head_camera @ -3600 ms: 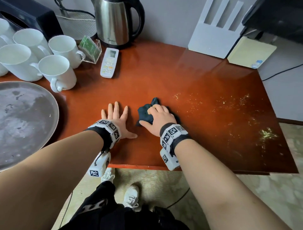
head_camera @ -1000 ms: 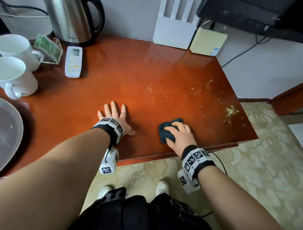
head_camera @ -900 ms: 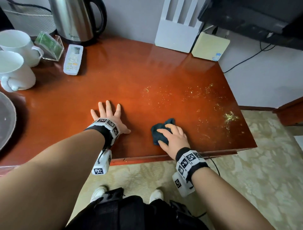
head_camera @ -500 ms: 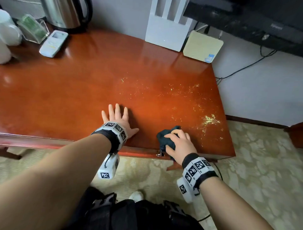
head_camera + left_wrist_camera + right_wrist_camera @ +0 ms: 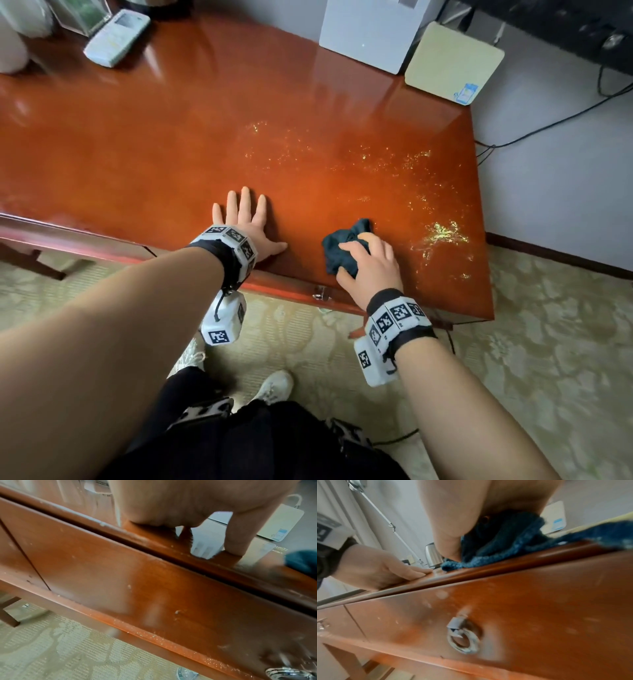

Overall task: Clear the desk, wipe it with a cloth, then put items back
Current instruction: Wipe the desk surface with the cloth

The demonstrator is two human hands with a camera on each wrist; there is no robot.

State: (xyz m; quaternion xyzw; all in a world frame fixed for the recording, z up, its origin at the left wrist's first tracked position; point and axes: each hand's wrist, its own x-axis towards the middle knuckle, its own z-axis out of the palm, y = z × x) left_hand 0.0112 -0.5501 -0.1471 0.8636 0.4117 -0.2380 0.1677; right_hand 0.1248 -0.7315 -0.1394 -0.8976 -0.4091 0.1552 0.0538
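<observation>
Dark blue crumpled cloth (image 5: 344,248) sits bunched under my right hand (image 5: 371,265), fingers curled over it and gripping, near the front edge of the glossy red-brown wooden desk (image 5: 171,147). My left hand (image 5: 248,224) lies flat beside it, fingers straight and spread, bracing on the wood. Yellowish glittery specks (image 5: 440,234) are scattered just beyond the cloth, toward the desk's right side. To wipe well, I judge I should press evenly and sweep over those specks, gathering them rather than flicking them onto the patterned beige carpet (image 5: 548,342). A white remote control (image 5: 118,37) rests at the far left
</observation>
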